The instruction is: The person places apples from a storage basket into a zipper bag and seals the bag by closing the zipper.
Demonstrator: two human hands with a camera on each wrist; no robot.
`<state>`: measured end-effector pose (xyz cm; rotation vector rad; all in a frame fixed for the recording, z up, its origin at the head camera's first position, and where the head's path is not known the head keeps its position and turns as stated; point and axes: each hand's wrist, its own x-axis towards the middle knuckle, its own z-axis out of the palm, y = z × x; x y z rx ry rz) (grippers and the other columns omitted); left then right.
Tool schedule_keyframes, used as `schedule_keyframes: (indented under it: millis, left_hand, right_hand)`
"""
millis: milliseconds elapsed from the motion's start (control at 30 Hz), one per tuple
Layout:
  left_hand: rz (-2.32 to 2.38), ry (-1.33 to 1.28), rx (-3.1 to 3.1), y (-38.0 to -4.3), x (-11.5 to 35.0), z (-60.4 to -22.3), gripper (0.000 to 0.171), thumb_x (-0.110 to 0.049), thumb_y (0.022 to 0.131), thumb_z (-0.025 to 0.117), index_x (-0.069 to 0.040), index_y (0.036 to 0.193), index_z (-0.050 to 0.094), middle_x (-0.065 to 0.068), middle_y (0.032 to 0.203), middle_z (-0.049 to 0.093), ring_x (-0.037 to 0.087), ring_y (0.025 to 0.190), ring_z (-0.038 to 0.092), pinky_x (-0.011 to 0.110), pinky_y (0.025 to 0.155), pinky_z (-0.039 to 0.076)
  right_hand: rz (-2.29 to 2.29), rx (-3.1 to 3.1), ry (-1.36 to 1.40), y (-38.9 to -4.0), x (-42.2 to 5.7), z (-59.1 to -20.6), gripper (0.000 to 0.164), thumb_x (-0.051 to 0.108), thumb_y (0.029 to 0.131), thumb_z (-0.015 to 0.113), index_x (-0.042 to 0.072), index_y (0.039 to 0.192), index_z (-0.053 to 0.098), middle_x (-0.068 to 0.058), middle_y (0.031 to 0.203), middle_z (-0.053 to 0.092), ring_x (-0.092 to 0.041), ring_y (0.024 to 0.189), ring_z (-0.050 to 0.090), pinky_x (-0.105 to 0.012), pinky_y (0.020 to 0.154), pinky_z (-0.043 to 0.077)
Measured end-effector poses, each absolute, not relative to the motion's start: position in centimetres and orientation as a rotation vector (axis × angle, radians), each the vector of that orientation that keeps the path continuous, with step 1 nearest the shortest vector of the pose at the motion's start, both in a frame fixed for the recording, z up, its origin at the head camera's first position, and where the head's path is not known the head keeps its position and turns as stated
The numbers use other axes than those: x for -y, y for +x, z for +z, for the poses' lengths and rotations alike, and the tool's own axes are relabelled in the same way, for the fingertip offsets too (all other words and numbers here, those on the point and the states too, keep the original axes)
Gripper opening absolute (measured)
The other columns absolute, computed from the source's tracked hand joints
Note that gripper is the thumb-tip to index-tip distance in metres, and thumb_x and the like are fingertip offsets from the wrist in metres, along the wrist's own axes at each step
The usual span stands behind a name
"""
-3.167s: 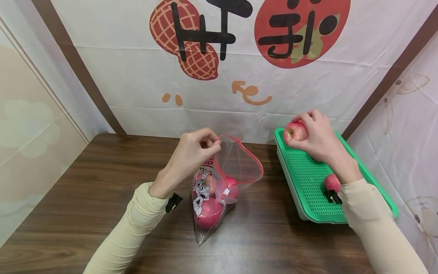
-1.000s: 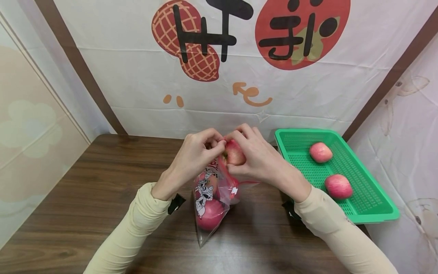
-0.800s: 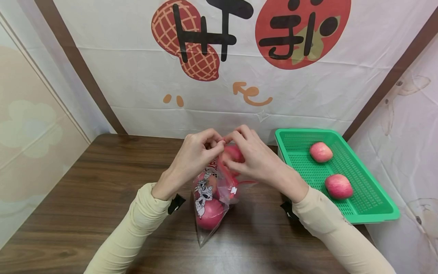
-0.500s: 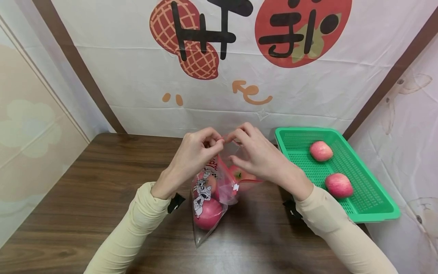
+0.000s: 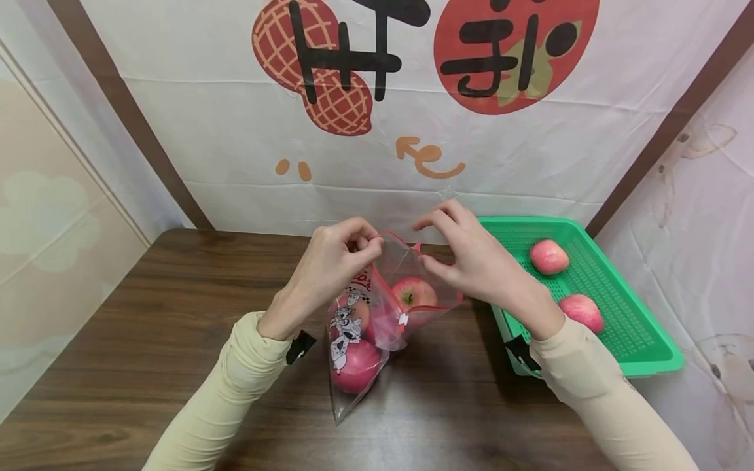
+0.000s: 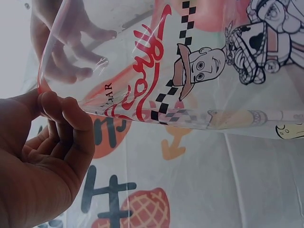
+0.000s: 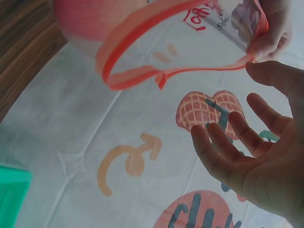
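Reaching in from the near side in cream sleeves, wearing small black devices at the wrists. Pinching now with the left grip, clamping thumb and fingers together on the red rim of a clear zip bag. Hanging the bag's plastic just below that grip, and touching its lower end down on the bench. Bulging with fruit here! Showing one apple stem-up inside the gaping mouth, below and between the two grips; pressing a lower apple against the plastic near the pointed corner; half hiding another apple behind printed cartoon figures.

Over to the right grip: spreading thumb and fingers apart, curving loosely, hovering right beside the mouth, without showing clearly whether touching the rim.

Running dark wood grain across the bench, catching a pale shine in front of the bag. Sitting at the right, partly behind the right forearm, in green: cradling two loose apples in a mesh basket.

Farther back, hanging a creased white cloth behind it all, flashing a red peanut print, a red disc and bold black characters between brown stripes.
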<state>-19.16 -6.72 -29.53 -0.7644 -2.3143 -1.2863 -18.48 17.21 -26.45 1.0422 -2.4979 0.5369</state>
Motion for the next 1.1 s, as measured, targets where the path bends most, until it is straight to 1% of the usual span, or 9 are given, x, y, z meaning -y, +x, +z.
schedule_keyframes:
  millis: [100,333,600,800,933,1100]
  left_hand:
    - [-1.286,-0.757,2.318,-19.2,6.7,-29.5,0.007,-0.010,0.087,0.065,-0.014,0.083,0.068,-0.005,0.066,0.059,0.009,0.057,0.050,0.022,0.053,0.040]
    - [-1.286,-0.752,2.323,-19.2,6.8,-29.5,0.008,-0.009,0.087,0.065,-0.015,0.082,0.068,-0.006,0.066,0.058,0.009,0.057,0.050,0.021,0.053,0.039]
    - [-1.304,-0.741,2.331,-19.1,6.9,-29.7,0.008,-0.009,0.087,0.064,-0.016,0.082,0.068,-0.006,0.065,0.058,0.008,0.057,0.049,0.021,0.053,0.039]
    - [-1.316,-0.737,2.331,-19.2,6.9,-29.7,0.008,-0.010,0.086,0.065,-0.015,0.082,0.068,-0.005,0.066,0.058,0.008,0.058,0.050,0.021,0.053,0.039]
    - [-1.321,-0.734,2.334,-19.1,6.9,-29.7,0.007,-0.010,0.086,0.065,-0.015,0.082,0.068,-0.005,0.066,0.059,0.009,0.059,0.051,0.021,0.054,0.039]
    - [-1.316,-0.731,2.335,-19.1,7.1,-29.7,0.008,-0.010,0.086,0.065,-0.015,0.082,0.068,-0.006,0.066,0.059,0.008,0.058,0.050,0.021,0.053,0.039]
  right_hand:
    - [0.541,2.503,1.020,-18.5,-17.6,-26.2,0.039,0.016,0.085,0.075,0.010,0.120,0.059,-0.008,0.119,0.053,-0.022,0.110,0.051,-0.038,0.087,0.047]
    - [0.559,2.515,0.989,-18.5,-18.2,-26.3,0.043,0.018,0.084,0.076,0.011,0.123,0.058,-0.007,0.124,0.051,-0.021,0.115,0.050,-0.038,0.087,0.047]
    - [0.576,2.553,0.937,-18.5,-19.0,-26.5,0.046,0.019,0.085,0.076,0.012,0.126,0.057,-0.008,0.132,0.049,-0.023,0.121,0.047,-0.042,0.094,0.047]
    - [0.538,2.569,0.883,-18.7,-19.8,-26.6,0.048,0.021,0.084,0.076,0.011,0.127,0.057,-0.008,0.136,0.047,-0.027,0.126,0.045,-0.046,0.098,0.045]
    - [0.536,2.592,0.840,-18.9,-20.4,-26.6,0.049,0.021,0.084,0.077,0.012,0.128,0.056,-0.009,0.137,0.047,-0.028,0.127,0.044,-0.047,0.097,0.046]
    - [0.518,2.612,0.794,-19.2,-21.2,-26.8,0.050,0.022,0.085,0.077,0.012,0.129,0.056,-0.010,0.136,0.047,-0.029,0.125,0.045,-0.049,0.094,0.047]
